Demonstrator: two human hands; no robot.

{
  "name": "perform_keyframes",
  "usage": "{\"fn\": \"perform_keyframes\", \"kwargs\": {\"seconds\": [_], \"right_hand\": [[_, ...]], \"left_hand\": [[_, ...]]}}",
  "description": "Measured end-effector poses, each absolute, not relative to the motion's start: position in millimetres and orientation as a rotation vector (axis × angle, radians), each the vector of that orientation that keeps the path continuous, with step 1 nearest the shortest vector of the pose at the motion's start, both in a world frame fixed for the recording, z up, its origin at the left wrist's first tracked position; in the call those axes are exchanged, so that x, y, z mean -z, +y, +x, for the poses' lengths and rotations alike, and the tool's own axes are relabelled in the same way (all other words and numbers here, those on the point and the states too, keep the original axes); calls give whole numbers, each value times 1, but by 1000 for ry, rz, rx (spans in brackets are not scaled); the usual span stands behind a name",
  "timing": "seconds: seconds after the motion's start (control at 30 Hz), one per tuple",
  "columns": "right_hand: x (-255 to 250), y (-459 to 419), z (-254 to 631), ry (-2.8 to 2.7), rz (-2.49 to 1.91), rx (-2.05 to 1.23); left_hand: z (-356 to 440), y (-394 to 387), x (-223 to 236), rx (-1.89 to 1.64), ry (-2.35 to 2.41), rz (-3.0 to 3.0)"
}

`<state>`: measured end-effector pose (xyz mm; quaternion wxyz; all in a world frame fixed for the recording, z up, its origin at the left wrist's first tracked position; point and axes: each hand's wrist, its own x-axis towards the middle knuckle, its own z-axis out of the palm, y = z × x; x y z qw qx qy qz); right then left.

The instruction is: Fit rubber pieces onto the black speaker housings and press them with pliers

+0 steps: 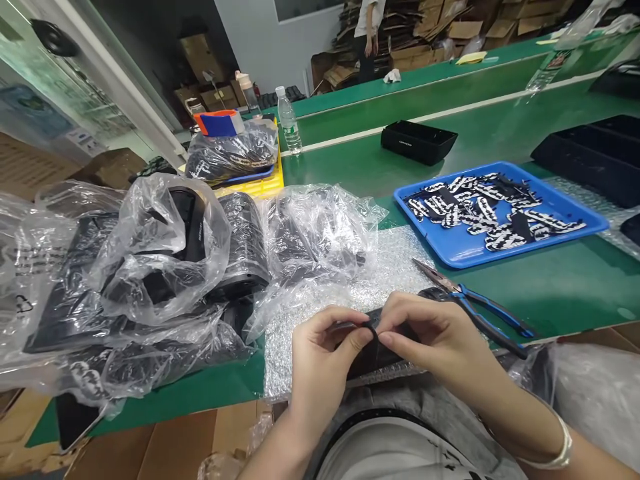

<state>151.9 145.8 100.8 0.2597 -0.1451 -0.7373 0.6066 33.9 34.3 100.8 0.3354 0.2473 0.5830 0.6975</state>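
My left hand [320, 360] and my right hand [430, 337] meet over a sheet of bubble wrap [330, 293] at the table's near edge. Both pinch a small black part [373, 340] between thumb and fingers, with a thin black ring at the spot where the fingertips meet. The rest of the black part lies under my hands and is mostly hidden. Blue-handled pliers [475, 307] lie just right of my right hand on the green table [565, 287].
Black items in clear plastic bags [165, 260] are piled at the left. A blue tray [590, 223] of black-and-white pieces sits at the right, black trays [417, 141] behind it. A water bottle [289, 122] and yellow tray [270, 183] stand farther back. A person stands by cardboard at the far end.
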Motion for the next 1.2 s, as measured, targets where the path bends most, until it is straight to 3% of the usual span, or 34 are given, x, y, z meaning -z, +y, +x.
{"fn": "perform_keyframes", "kwargs": {"seconds": [0.4,0.87,1.0,1.2], "right_hand": [[-109,146,161,-2105,-412,-1507],[-116,149,159,-2146,-455,-1716],[-113,151,163,-2011,-588,-1637],[-98,171,224,-1413,-895,-1351]], "left_hand": [[39,31,-99,-1822,1607,770],[42,26,-96,-1747,1579,962],[44,24,-94,-1857,1714,1065],[37,22,-86,-2156,1769,677]]}}
